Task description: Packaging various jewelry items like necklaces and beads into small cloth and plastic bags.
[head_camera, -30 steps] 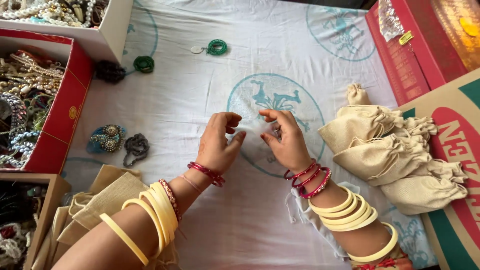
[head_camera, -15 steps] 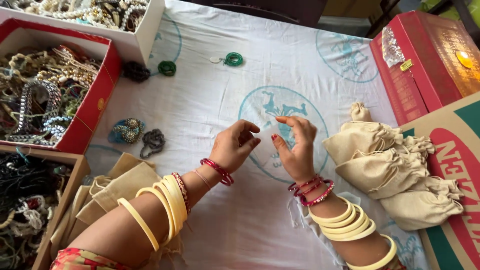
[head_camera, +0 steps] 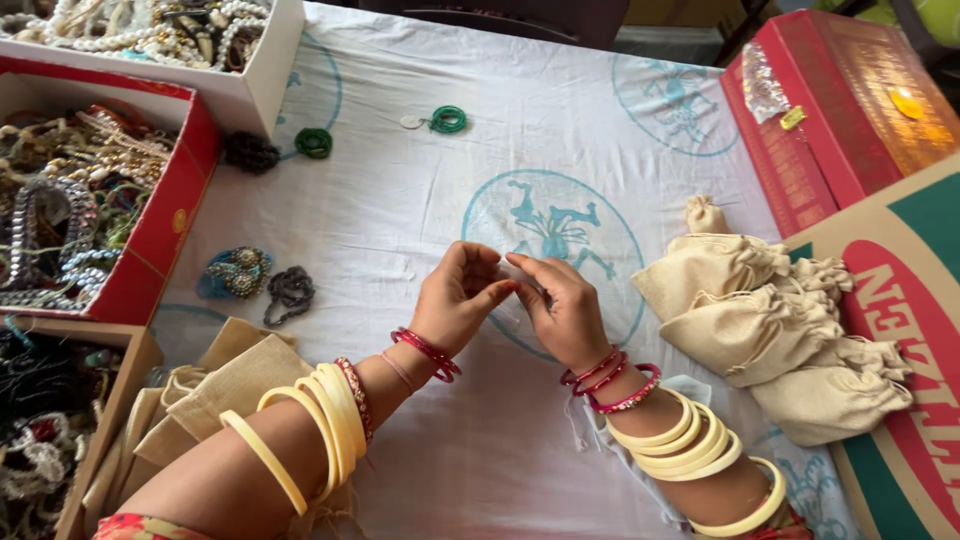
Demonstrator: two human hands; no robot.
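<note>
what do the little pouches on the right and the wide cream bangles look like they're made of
Pouches: soft woven cloth, probably cotton or muslin, matte beige; they crease, slump and gather at the necks.
Cream bangles: rigid and smooth with a slight sheen, even ivory colour; likely plastic or resin, though the pictures can't settle it.
Both hands meet fingertip to fingertip; anything pinched there is too small to see.

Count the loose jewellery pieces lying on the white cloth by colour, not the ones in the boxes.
Green coiled bead strings: 2
Dark grey or black beaded pieces: 2
Teal-and-gold beaded piece: 1
Total: 5
</note>
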